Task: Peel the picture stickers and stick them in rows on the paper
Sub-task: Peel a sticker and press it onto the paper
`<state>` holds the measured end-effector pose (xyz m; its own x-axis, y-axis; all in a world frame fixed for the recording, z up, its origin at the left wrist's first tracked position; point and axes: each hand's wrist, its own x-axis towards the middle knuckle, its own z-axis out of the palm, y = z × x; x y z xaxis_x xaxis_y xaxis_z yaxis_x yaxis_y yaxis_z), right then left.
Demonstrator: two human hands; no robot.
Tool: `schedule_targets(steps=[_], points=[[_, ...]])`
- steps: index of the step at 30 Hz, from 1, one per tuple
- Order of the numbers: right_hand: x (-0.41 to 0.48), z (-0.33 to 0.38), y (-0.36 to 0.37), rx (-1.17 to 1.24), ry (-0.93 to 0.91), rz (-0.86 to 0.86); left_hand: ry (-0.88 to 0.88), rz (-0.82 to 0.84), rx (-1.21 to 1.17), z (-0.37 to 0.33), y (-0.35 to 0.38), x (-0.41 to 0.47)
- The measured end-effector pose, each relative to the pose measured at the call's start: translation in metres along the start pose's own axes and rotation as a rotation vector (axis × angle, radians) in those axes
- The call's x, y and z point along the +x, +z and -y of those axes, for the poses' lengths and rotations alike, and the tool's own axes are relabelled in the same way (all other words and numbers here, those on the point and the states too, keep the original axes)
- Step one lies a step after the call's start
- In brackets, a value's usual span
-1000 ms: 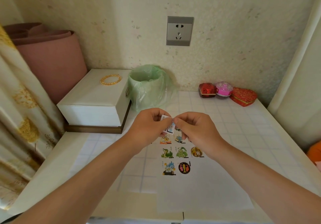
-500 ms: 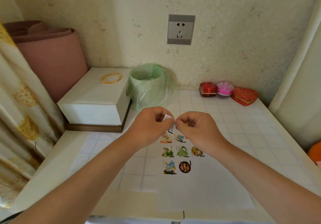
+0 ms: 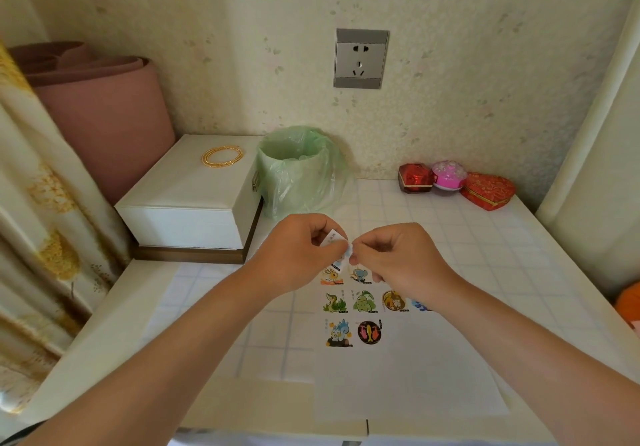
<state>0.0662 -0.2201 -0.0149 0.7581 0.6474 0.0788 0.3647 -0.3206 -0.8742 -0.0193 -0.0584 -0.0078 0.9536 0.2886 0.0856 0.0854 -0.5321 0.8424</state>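
Tabletop (image 3: 485,244) is white tiled, pushed into a wall corner. White paper (image 3: 398,383) lies flat near the front edge, with what looks like a second translucent sheet to its left, can't confirm. White box (image 3: 194,203) sits back left with a green-bagged bin (image 3: 298,175) just beside it; neither is in play. Both hands are raised together above the far end of the paper. Left hand (image 3: 298,255) has its fingers curled and pinches a small sticker slip (image 3: 332,237). Right hand (image 3: 401,258) is also curled, fingertips nipping the slip's near edge. Reads as mid-peel, picture coming off the backing; too small to tell how far it's separated. Progress: stuck stickers (image 3: 365,302) are already down in rows at the top of the paper. Top row shows two, the rest hidden under the hands. Middle row shows four, the last partly hidden by the right wrist. Bottom row has two. So at least eight placed, the bottom row looks unfinished, and the lower half of the paper is bare. My estimate: the next slot is third in the bottom row, with room for more rows after. No spare sticker stock is visible, so I can't say how many remain.
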Motion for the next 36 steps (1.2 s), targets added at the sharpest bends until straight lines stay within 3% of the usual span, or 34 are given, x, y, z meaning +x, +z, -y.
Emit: schedule_targets(steps=[4,21,28,36], points=[[0.0005,0.0046,-0.0026,0.098,0.067,0.006,-0.013,-0.001,-0.011,0.0019,-0.0053,0.0023],[-0.002,0.0032,0.0041,-0.001,-0.067,-0.043,-0.027,-0.01,-0.08,-0.0009,0.0023,0.0002],[-0.0012,0.0103,-0.0031,0.24,0.052,-0.009,-0.093,-0.039,-0.199,-0.0045,-0.0028,0.0005],[-0.0032,0.0076,-0.0008,0.04,-0.014,-0.069,-0.061,-0.012,-0.167,-0.0074,0.0009,-0.0021]])
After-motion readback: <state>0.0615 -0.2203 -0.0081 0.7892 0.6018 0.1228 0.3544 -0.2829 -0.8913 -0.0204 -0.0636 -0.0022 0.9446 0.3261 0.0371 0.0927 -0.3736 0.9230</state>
